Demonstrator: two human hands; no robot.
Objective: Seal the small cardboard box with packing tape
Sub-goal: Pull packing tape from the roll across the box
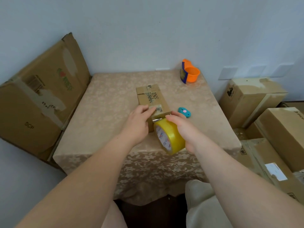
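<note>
Yellow tape roll is in your right hand, fingers wrapped over the outer rim and closed on it, with the roll tipped so the sticky end reaches the near end of the small cardboard box. You can see a short shiny strip bridging roll and box, so my guess is you're anchoring the start of a run. Makes sense to keep the roll low and close like that; it probably keeps the strip taut and less likely to fold on itself.

Your left hand isn't gripping anything as far as I can tell. The fingers are stretched out flat and pressing on the box top near that end, most likely pinning the box so it doesn't slide when you pull. Whether the thumb hooks the side is hidden.

Box sits roughly mid-table, lengthwise away from you, and it already wears old tape and a torn label, so look for where the flap seam actually runs before you commit.

Surface is a beige flower-patterned tablecloth, soft stuff that could bunch if the box drags. A small teal cutter lies just beside the box on the right, handy for the cut. An orange tape dispenser sits at the far edge. Bigger cardboard boxes are stacked to the right, another large box leans on the left, plain pale wall behind.
</note>
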